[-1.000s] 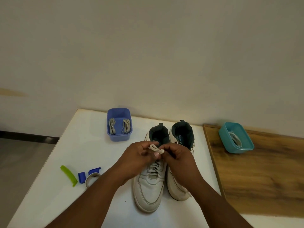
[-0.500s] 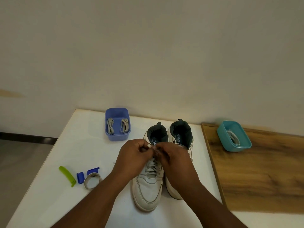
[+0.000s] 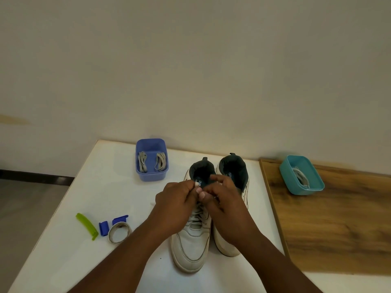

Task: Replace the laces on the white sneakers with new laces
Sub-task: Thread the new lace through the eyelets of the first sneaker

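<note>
Both the left hand (image 3: 176, 199) and right hand (image 3: 222, 199) pinch the lace (image 3: 197, 210) at the top of the left sneaker (image 3: 191, 240) on the white table (image 3: 101, 187), where a hasty tug could probably tighten the knot.

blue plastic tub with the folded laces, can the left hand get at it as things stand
Probably yes: the blue plastic tub stands open-topped with nothing between it and the left hand, but that hand is pinching the white sneaker's lace.
</note>
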### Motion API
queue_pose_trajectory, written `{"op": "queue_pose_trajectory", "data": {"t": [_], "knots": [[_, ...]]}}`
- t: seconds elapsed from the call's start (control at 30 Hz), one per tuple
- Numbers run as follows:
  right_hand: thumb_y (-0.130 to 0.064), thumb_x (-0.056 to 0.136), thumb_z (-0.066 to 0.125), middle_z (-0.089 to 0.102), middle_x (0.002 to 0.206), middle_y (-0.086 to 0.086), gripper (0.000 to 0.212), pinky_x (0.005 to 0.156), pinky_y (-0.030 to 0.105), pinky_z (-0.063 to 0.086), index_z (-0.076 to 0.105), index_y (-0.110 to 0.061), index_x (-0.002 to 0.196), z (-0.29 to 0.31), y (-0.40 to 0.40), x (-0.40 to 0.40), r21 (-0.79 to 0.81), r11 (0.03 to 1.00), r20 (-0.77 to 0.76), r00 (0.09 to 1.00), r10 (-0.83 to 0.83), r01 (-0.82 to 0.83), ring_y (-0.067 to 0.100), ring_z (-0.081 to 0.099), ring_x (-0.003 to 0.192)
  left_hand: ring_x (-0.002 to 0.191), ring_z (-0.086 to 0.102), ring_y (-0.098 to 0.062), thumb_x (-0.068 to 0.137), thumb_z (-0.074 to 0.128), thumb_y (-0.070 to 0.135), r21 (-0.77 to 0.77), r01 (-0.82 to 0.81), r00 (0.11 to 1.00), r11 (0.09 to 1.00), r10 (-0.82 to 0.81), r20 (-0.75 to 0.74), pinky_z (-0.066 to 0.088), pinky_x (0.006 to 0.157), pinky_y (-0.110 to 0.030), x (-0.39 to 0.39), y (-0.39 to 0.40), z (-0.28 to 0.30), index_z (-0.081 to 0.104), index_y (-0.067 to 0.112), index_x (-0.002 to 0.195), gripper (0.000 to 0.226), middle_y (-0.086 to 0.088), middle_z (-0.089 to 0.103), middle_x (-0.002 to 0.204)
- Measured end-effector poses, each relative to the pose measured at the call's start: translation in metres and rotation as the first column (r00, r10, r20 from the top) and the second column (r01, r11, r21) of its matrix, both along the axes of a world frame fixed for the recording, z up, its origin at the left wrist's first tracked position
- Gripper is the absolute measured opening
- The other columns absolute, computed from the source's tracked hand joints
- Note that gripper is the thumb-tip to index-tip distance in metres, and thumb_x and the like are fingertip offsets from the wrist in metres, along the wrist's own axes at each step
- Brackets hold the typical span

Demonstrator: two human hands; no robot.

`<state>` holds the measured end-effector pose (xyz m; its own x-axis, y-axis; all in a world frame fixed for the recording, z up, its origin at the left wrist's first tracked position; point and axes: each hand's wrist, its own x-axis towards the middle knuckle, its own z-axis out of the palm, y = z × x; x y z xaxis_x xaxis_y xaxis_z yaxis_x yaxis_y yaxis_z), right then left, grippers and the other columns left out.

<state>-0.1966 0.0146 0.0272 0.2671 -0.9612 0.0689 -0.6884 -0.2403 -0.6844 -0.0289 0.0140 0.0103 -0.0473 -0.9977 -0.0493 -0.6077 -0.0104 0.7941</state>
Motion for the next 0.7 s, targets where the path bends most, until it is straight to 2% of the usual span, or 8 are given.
{"op": "queue_pose_trajectory", "data": {"t": [0.03, 0.1, 0.17, 0.23, 0.4, 0.57, 0.63, 0.7], "knots": [[-0.041, 0.099, 0.061, 0.042, 0.139, -0.012, 0.019, 0.097, 0.019, 0.046, 0.062, -0.03, 0.115, 0.002, 0.001, 0.0, -0.038, 0.999, 0.008, 0.999, -0.032, 0.032, -0.003, 0.046, 0.123, 0.083, 0.062, -0.008, 0.103, 0.039, 0.05, 0.02, -0.004, 1.0, 1.0, 0.004, -0.02, 0.052, 0.087, -0.043, 0.0, 0.0, 0.0, 0.056, 0.033, 0.086, 0.029, 0.009, 0.066, 0.084], [-0.044, 0.089, 0.074, 0.045, 0.128, -0.016, 0.027, 0.09, 0.015, 0.042, 0.058, -0.035, 0.109, 0.006, 0.0, -0.003, -0.136, 0.988, -0.01, 0.997, -0.075, 0.073, -0.001, 0.048, 0.114, 0.083, 0.063, -0.009, 0.103, 0.039, 0.048, 0.068, -0.009, 0.998, 0.998, 0.014, -0.06, 0.052, 0.088, -0.044, -0.001, -0.001, 0.001, 0.056, 0.033, 0.086, 0.028, 0.008, 0.066, 0.085], [-0.05, 0.082, 0.078, 0.047, 0.113, -0.018, 0.027, 0.084, 0.015, 0.039, 0.06, -0.038, 0.097, 0.012, 0.001, -0.003, -0.197, 0.979, -0.128, 0.989, -0.08, 0.054, 0.001, 0.046, 0.104, 0.082, 0.064, -0.01, 0.103, 0.038, 0.05, 0.104, -0.023, 0.995, 0.994, 0.032, -0.089, 0.053, 0.087, -0.044, -0.001, -0.001, 0.001, 0.058, 0.031, 0.089, 0.031, 0.006, 0.066, 0.085], [-0.05, 0.08, 0.08, 0.05, 0.109, -0.016, 0.023, 0.083, 0.018, 0.039, 0.067, -0.037, 0.094, 0.012, 0.003, 0.001, -0.244, 0.97, -0.258, 0.962, -0.088, 0.023, 0.004, 0.044, 0.102, 0.082, 0.063, -0.012, 0.101, 0.036, 0.054, 0.121, -0.027, 0.994, 0.992, 0.039, -0.1, 0.054, 0.087, -0.045, -0.001, -0.001, 0.0, 0.059, 0.029, 0.092, 0.035, 0.006, 0.066, 0.084], [-0.044, 0.09, 0.073, 0.062, 0.109, -0.004, 0.019, 0.088, 0.029, 0.049, 0.076, -0.027, 0.098, 0.005, 0.005, 0.009, -0.308, 0.95, -0.305, 0.94, -0.156, 0.058, 0.015, 0.054, 0.103, 0.075, 0.06, -0.011, 0.1, 0.039, 0.054, 0.132, -0.031, 0.992, 0.991, 0.048, -0.12, 0.053, 0.083, -0.042, 0.0, 0.0, 0.003, 0.058, 0.028, 0.083, 0.037, 0.007, 0.062, 0.075], [-0.043, 0.094, 0.066, 0.057, 0.102, -0.008, 0.018, 0.083, 0.026, 0.048, 0.077, -0.028, 0.094, 0.007, 0.006, 0.008, -0.296, 0.955, -0.356, 0.926, -0.124, 0.014, 0.01, 0.047, 0.097, 0.073, 0.06, -0.012, 0.101, 0.05, 0.042, 0.123, -0.076, 0.976, 0.99, 0.099, -0.194, 0.051, 0.078, -0.038, -0.001, 0.0, 0.008, 0.066, 0.016, 0.081, 0.036, -0.003, 0.064, 0.075], [-0.045, 0.096, 0.062, 0.055, 0.101, -0.008, 0.023, 0.083, 0.022, 0.043, 0.077, -0.028, 0.094, 0.008, 0.007, 0.003, -0.259, 0.966, -0.429, 0.897, -0.108, -0.008, 0.008, 0.044, 0.096, 0.077, 0.061, -0.009, 0.101, 0.053, 0.036, 0.134, -0.14, 0.961, 0.981, 0.167, -0.222, 0.05, 0.076, -0.032, 0.003, 0.0, 0.01, 0.072, 0.02, 0.081, 0.032, 0.002, 0.066, 0.077], [-0.047, 0.097, 0.058, 0.054, 0.102, -0.008, 0.026, 0.085, 0.021, 0.042, 0.077, -0.029, 0.098, 0.01, 0.008, -0.004, -0.198, 0.98, -0.483, 0.87, -0.098, 0.0, 0.007, 0.042, 0.096, 0.08, 0.063, -0.01, 0.101, 0.053, 0.034, 0.163, -0.23, 0.932, 0.959, 0.265, -0.247, 0.051, 0.078, -0.033, 0.011, -0.003, 0.008, 0.074, 0.024, 0.083, 0.03, 0.004, 0.069, 0.079]]}}
